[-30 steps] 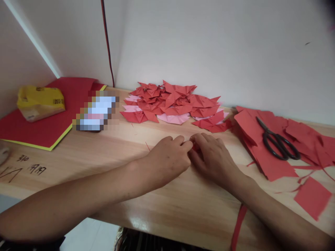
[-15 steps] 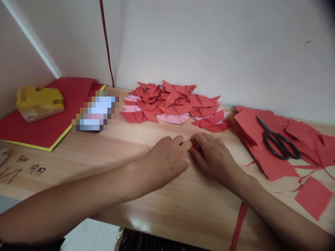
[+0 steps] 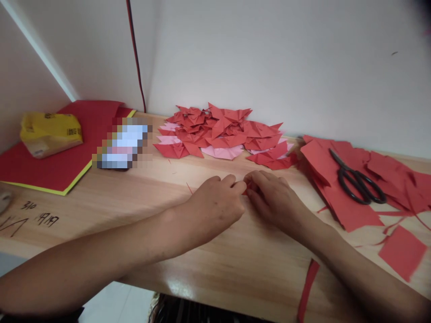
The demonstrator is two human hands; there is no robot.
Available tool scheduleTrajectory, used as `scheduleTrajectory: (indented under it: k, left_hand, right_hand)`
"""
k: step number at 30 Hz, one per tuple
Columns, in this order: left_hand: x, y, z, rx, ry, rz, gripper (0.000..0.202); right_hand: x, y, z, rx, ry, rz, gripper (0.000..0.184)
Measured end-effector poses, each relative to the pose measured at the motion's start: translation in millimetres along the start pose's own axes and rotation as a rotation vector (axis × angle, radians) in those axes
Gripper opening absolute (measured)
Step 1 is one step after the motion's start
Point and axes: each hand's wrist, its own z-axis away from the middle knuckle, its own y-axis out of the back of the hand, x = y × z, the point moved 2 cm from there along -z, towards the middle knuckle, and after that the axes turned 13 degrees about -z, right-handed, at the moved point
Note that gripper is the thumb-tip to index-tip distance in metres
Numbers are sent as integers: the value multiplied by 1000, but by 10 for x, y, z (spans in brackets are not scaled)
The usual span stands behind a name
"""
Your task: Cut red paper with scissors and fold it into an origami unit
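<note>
My left hand [image 3: 220, 202] and my right hand [image 3: 269, 193] meet over the middle of the wooden table, fingertips close together. Both are closed in a pinch on a small piece of red paper [image 3: 245, 192]. Only a sliver of it shows between the fingers; its shape is mostly hidden. Behind the hands lies a pile of folded red and pink paper pieces [image 3: 229, 128] with pointed corners, against the wall. To the right, black-handled scissors [image 3: 358, 181] rest on a stack of red paper sheets [image 3: 323, 179].
At far left a yellow packet [image 3: 50, 134] sits on red and yellow sheets [image 3: 97, 119]. Beside them lies a phone [image 3: 123, 146], its screen blurred. A red square [image 3: 402, 252] lies at right, and a red paper strip [image 3: 308, 289] hangs near the front edge. Black writing [image 3: 40, 217] marks the table.
The fingers of my right hand have shifted slightly at the pinched red paper. Otherwise both hands stay in place; the view has moved very little.
</note>
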Motion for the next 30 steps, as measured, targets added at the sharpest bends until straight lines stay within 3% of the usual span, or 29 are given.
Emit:
scheduleTrajectory:
  k: [5, 10, 16, 20, 24, 30]
  left_hand:
    - [-74, -34, -18, -27, 46, 36, 12]
    - [-199, -139, -41, -60, 235, 180, 8]
    - [-196, -169, -43, -48, 245, 187, 13]
    - [-221, -115, -74, 47, 276, 227, 16]
    - [-278, -62, -91, 132, 406, 508, 17]
    - [-263, -67, -78, -3, 485, 1033, 25]
  right_hand:
    - [44, 87, -32, -43, -8, -128, 7]
    - [57, 157, -21, -108, -50, -186, 6]
    - [72, 119, -11, -49, 6, -176, 8]
    - [24, 155, -29, 37, 53, -167, 11]
    - [-72, 251, -35, 75, 2, -178, 10]
    - [-188, 281, -11, 87, 33, -184, 9]
